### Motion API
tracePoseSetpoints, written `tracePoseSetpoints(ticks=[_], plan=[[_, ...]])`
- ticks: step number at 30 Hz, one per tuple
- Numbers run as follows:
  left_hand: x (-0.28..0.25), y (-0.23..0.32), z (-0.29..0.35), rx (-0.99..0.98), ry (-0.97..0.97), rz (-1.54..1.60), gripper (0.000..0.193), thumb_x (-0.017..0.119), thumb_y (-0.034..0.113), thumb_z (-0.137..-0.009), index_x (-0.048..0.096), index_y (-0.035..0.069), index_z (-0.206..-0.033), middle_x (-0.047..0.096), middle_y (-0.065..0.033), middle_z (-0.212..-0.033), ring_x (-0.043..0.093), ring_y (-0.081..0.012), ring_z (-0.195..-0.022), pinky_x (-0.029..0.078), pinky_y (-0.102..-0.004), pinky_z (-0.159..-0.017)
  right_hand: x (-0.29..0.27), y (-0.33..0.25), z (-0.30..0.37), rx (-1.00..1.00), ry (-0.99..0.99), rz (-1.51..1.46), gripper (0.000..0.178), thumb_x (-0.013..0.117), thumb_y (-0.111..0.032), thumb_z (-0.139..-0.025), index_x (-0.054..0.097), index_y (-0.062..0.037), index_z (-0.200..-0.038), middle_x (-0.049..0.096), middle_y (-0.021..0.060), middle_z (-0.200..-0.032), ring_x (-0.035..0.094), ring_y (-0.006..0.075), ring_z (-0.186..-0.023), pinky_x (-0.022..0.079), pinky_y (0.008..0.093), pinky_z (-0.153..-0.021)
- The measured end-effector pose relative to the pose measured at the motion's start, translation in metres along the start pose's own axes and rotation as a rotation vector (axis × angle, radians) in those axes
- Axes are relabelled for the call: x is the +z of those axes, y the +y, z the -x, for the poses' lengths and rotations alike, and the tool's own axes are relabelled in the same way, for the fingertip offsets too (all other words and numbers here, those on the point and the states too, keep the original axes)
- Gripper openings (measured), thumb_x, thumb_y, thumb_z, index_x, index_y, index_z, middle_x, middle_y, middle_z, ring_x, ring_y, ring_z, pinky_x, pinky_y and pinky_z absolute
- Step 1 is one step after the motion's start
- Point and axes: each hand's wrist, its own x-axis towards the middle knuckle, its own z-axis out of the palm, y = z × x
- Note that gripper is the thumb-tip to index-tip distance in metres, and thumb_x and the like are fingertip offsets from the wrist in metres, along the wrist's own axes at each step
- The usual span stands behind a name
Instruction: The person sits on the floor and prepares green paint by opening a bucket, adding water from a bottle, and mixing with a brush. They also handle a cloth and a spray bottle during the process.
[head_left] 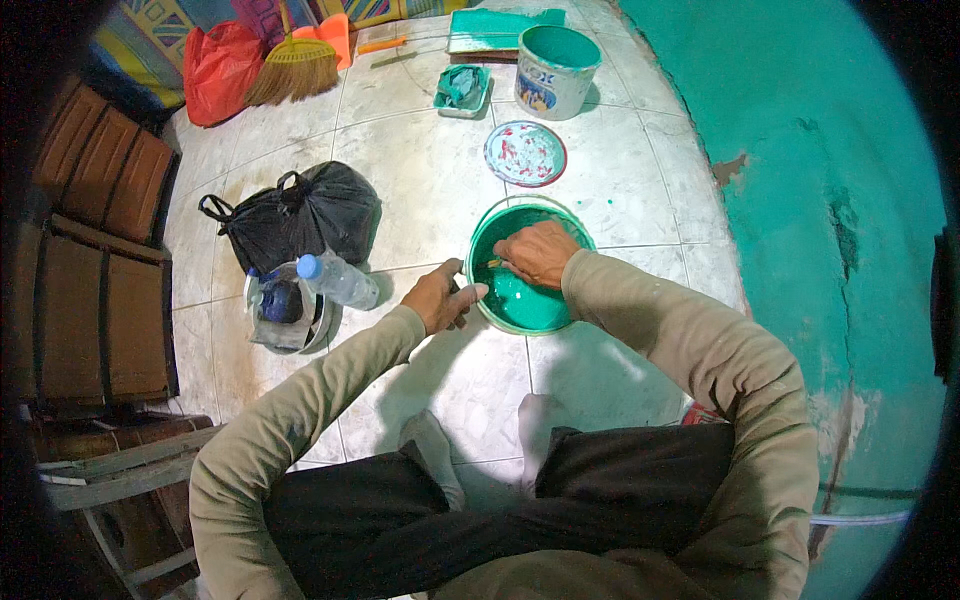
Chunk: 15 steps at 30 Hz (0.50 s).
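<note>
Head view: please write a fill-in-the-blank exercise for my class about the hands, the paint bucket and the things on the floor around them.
1. The right hand reaches into a green bucket holding paint of the colour ____.
2. The left hand grips the bucket's ____.
3. The clear plastic bottle has a cap of the colour ____.
4. The broom lies next to a plastic bag of the colour ____.

Missing words: green; rim; blue; red.
</note>
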Motion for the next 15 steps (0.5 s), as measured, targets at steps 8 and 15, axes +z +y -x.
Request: tracePoseSetpoints(ticks=[8,15], plan=[[-0.001,-0.004,-0.001,0.007,-0.001,0.01,0.065,0.063,0.036,-0.087,0.038,-0.008,-0.127,0.062,-0.016,-0.071,0.063,-0.0193,-0.056,0.05,-0.0319,-0.05,-0.008,0.017,0.015,-0.032,-0.101,0.254,0.013,0.058,-0.016,-0.077,0.067,-0.0085,-0.071,0.066,0.0144,-0.073,0.066,0.0308,-0.073,0.049,0.0433,-0.065],[-0.001,-0.005,-0.005,-0.01,-0.038,-0.01,0.062,0.063,0.039,-0.086,0.041,-0.006,-0.121,0.061,-0.0165,-0.077,0.064,-0.0202,-0.059,0.052,-0.0324,-0.052,-0.009,0.006,0.019,-0.046,-0.221,0.039,0.01,0.061,-0.017,-0.076,0.066,-0.0103,-0.071,0.066,0.0146,-0.073,0.066,0.033,-0.074,0.051,0.0445,-0.065]])
